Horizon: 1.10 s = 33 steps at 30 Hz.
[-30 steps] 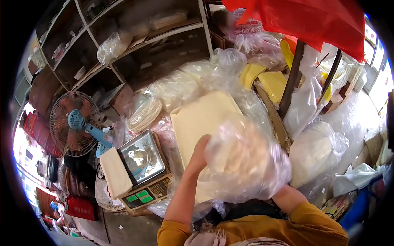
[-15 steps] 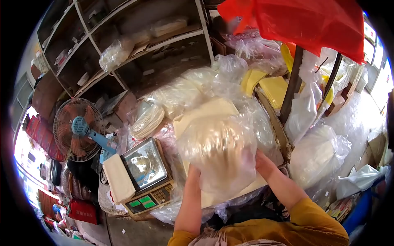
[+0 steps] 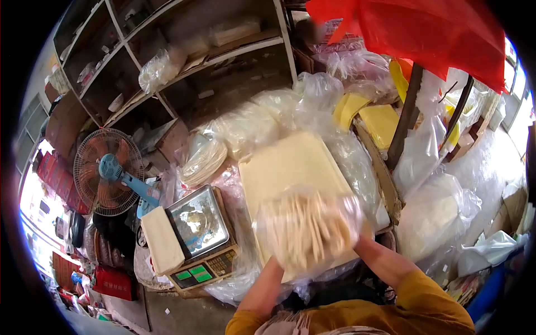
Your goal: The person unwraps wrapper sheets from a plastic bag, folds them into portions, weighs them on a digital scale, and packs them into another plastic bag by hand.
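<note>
A clear plastic bag [image 3: 308, 230] with a bundle of folded pale-yellow sheets inside is between my hands, its folded edges facing up towards me. My left hand [image 3: 273, 269] grips its left lower side, and my right hand [image 3: 362, 234] grips its right side; the bag hides most of the fingers. Both bag and hands are blurred by motion. Beneath and beyond them lies a broad flat stack of cream-coloured sheets [image 3: 290, 159].
A digital scale [image 3: 199, 223] stands to the left, with a folded cream sheet [image 3: 161, 240] on its side. Behind it is a blue fan [image 3: 110, 167]. Filled plastic bags [image 3: 240, 131] line the back, below wooden shelves [image 3: 245, 49]. Red plastic [image 3: 413, 33] hangs at upper right.
The bag has come down towards me and tipped, so the folded edges inside now show clearly. More of the flat sheet stack behind it is uncovered. Both hands still hold the bag.
</note>
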Each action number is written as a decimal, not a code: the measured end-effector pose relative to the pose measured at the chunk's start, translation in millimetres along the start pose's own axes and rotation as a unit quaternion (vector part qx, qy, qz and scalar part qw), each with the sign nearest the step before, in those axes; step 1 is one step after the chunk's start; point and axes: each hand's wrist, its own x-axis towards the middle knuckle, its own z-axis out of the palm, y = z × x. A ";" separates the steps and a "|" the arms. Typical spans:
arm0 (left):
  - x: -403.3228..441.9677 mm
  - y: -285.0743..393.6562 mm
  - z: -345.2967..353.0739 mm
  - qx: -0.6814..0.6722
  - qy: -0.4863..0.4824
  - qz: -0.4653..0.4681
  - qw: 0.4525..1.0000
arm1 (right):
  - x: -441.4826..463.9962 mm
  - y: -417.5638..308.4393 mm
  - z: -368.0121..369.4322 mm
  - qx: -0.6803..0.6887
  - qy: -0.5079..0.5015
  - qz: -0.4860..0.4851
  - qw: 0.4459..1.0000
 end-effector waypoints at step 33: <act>-97.8 84.2 1.1 0.696 -0.115 0.504 0.499 | -71.3 -33.1 0.1 -0.823 -0.136 -0.200 0.514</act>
